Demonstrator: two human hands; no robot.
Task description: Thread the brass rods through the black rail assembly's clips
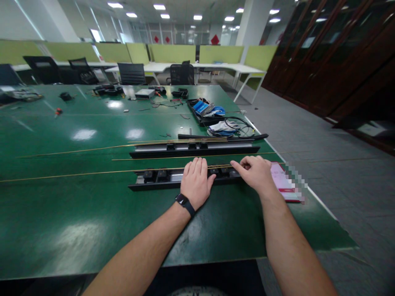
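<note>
A long black rail (157, 187) with a silver inner strip lies across the green table in front of me. Several small black blocks (162, 175) sit along it. My left hand (195, 181) rests palm down over the rail's middle, fingers stretched out and side by side. A thin golden rod (77, 174) runs along the rail's far side, reaching well past its left end. At the rail's right end my right hand (257, 172) has its thumb and fingers closed around the golden rod; the fingertips are partly hidden.
Behind lies a second black rail (191, 153) with more golden rods along it. Farther back are a black tray (202, 120) of blue items and a pair of gloves (224, 127). A pink booklet (282, 181) lies right of my right hand, near the table edge.
</note>
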